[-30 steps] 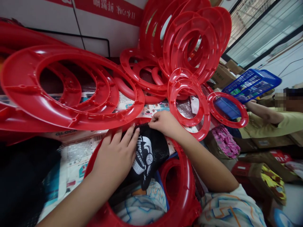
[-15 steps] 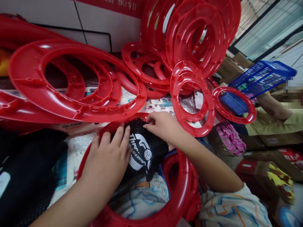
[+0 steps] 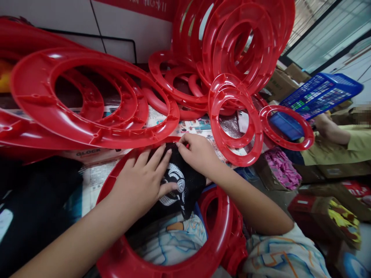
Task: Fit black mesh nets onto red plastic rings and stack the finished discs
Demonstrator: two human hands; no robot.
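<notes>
A red plastic ring rests across the lap, tilted up against the table edge. Black mesh fabric with a white printed logo is draped over the far part of its opening. My left hand lies over the fabric and the ring's left side, fingers stretched and spread, thumb across the print. At the ring's far rim, my right hand pinches the fabric's upper edge between thumb and fingers. What lies under those fingertips is mostly hidden.
Red rings overlap on the newspaper-covered table, with a taller stack behind. More black fabric lies left. To the right are a blue basket, boxes of pink pieces and yellow pieces, and another person's arm.
My left hand has slid slightly right and its fingers have spread wider, the thumb now covering part of the logo. My right hand stays at the far rim, shifted a little.
</notes>
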